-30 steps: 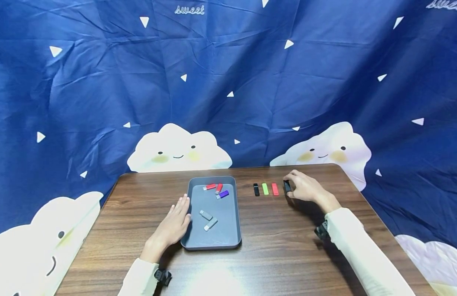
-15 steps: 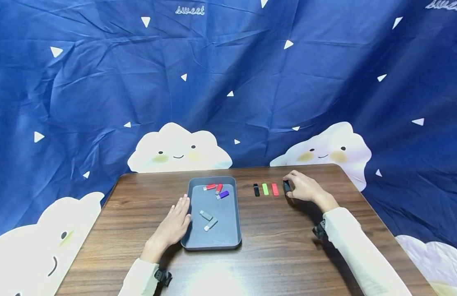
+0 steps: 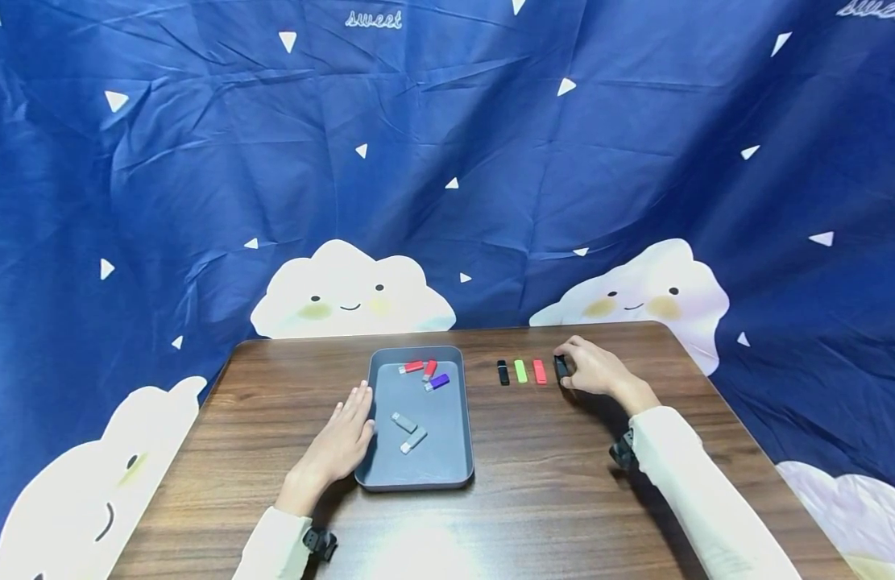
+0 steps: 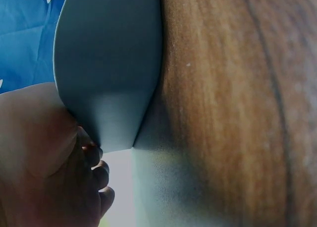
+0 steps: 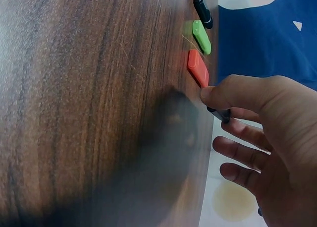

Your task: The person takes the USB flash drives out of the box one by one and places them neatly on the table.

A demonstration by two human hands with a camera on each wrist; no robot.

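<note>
At the right end of a row on the table, my right hand (image 3: 595, 368) pinches a black USB stick (image 3: 561, 366) between thumb and fingers. In the right wrist view most of that stick (image 5: 219, 114) is hidden behind the thumb. To its left lie a red USB stick (image 3: 539, 371), a green one (image 3: 520, 370) and another black one (image 3: 503, 372), side by side. My left hand (image 3: 340, 439) rests with straight fingers along the left rim of a grey tray (image 3: 436, 463). The left wrist view shows the tray's outer wall (image 4: 109, 53) beside the palm.
Inside the tray are two red USB sticks (image 3: 412, 366) (image 3: 429, 370), a purple one (image 3: 437, 383) and two grey ones (image 3: 403, 422) (image 3: 414, 440). The wooden table (image 3: 534, 499) ends at the back before a blue curtain (image 3: 491, 201) printed with clouds.
My right forearm has shifted very slightly left, while the hand keeps its pinch on the black USB stick. The left hand and the tray stay in place.
</note>
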